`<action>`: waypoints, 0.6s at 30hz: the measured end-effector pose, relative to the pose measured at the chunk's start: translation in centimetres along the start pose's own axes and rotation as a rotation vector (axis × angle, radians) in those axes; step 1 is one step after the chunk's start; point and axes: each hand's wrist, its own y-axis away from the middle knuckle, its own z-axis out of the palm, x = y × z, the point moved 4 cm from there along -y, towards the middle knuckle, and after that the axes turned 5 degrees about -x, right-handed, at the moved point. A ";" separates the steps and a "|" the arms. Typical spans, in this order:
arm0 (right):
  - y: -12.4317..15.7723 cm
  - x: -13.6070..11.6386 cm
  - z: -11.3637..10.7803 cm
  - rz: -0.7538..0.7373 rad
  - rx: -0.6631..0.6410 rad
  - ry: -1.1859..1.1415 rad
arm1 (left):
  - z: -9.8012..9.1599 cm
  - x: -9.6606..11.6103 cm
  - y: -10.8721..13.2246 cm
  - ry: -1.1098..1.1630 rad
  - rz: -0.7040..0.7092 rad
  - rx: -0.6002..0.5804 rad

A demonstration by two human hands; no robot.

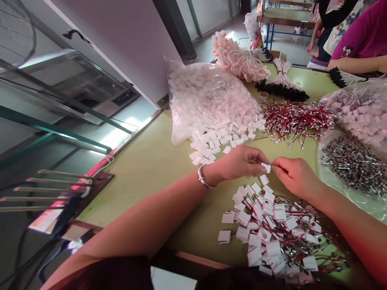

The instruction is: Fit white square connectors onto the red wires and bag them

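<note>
My left hand pinches a small white plastic connector between thumb and fingers above the green table. My right hand meets it from the right, fingertips closed at the connector's edge; what it holds there is hidden. Below both hands lies a heap of white connectors fitted with red wires. A silver bracelet circles my left wrist.
A clear bag of loose white connectors spills toward my hands. Red wires with metal terminals lie beyond, bags of metal parts at right. Bundled white and black wires sit farther back. A person's arm rests at the far right.
</note>
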 end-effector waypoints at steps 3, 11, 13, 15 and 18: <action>0.9 -0.9 -0.5 -0.062 -0.131 -0.143 | -2.8 2.0 1.5 -0.281 0.049 0.026; -0.2 1.4 -0.9 -0.007 -0.058 0.048 | -8.3 2.3 5.8 -0.852 -0.539 0.251; -1.0 2.0 0.0 0.051 -0.022 0.221 | -7.6 1.7 4.9 -0.930 -0.525 0.324; -1.4 1.9 0.9 0.075 -0.053 0.337 | -6.6 0.7 3.7 -1.034 -0.542 0.357; -1.3 1.6 1.8 0.125 -0.098 0.413 | -5.4 -0.6 2.3 -1.172 -0.564 0.305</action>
